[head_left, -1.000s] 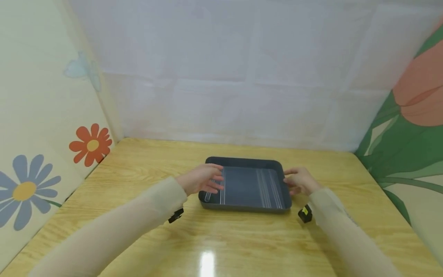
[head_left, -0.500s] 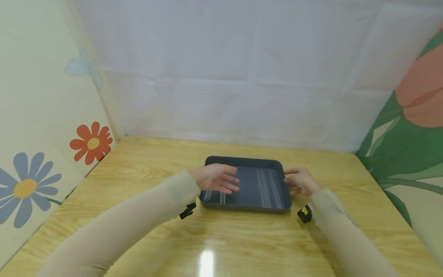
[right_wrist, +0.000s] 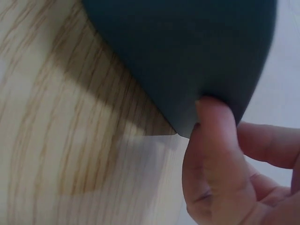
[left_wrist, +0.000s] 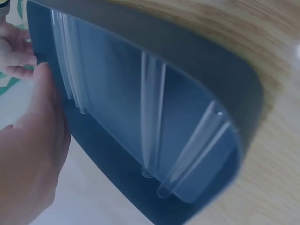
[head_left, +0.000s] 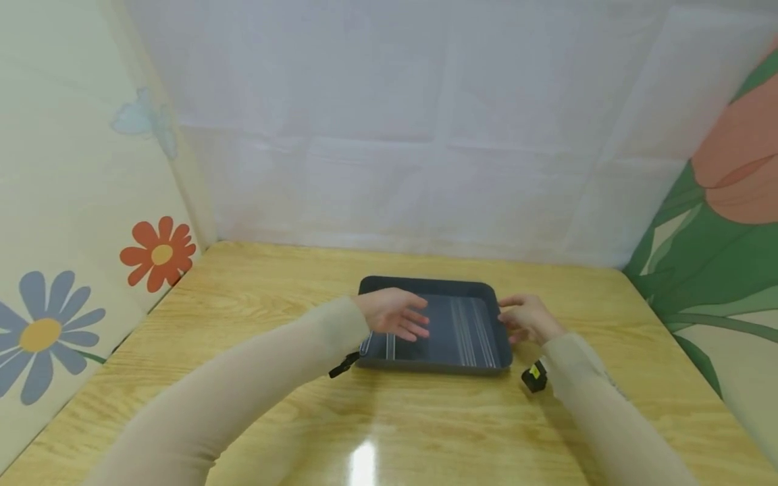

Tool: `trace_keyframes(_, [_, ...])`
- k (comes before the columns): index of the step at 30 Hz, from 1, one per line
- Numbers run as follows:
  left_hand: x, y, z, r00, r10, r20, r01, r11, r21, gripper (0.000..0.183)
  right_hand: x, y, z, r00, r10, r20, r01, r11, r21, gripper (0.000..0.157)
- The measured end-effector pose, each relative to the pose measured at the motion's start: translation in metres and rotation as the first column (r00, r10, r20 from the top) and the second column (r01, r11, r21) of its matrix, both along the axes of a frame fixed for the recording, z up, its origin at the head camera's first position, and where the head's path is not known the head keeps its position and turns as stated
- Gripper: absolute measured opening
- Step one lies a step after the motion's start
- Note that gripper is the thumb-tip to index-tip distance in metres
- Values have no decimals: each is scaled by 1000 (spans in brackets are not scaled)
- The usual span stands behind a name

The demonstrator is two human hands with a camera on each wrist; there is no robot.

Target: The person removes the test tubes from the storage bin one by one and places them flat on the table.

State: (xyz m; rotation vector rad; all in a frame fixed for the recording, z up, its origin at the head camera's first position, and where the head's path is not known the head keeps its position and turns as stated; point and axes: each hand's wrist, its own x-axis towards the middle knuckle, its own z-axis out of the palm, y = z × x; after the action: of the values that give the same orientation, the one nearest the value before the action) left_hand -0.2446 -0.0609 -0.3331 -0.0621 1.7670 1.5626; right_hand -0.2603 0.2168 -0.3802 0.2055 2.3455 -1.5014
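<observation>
A dark grey rectangular tray sits on the wooden table. Several clear test tubes lie flat in it: a group toward the right side and a tube and another slanted tube toward the left. Above the tray's left half is my left hand, fingers extended and apart, holding nothing; it covers part of the tubes below in the head view. My right hand is at the tray's right wall. In the right wrist view its thumb presses against the outside of the wall near a corner.
The wooden table spreads around the tray, with a white cloth backdrop behind it. Flower-printed panels flank both sides. A small black device hangs beneath the right wrist, and a black strap shows below the left.
My left hand has moved rightward over the tray from its left edge, fingers still extended. The right hand, the tray and the tubes in sight have stayed put.
</observation>
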Motion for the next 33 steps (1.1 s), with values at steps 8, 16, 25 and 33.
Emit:
trace_keyframes(8, [-2, 13, -3, 1000, -1, -26, 1, 1000, 12, 51, 2, -1, -1, 1000, -7, 8, 7, 1000, -11, 52])
trace_keyframes(16, [3, 29, -7, 998, 28, -47, -26, 999, 33, 50, 1, -2, -1, 1000, 4, 24, -4, 1000, -8, 53])
trace_keyframes(25, [-3, 45, -4, 999, 35, -22, -34, 998, 44, 49, -1, -1, 0, 1000, -5, 28, 5, 1000, -7, 52])
trace_keyframes(33, [-6, 54, -4, 999, 12, -35, -13, 999, -35, 50, 0, -1, 1, 999, 4, 33, -4, 1000, -8, 52])
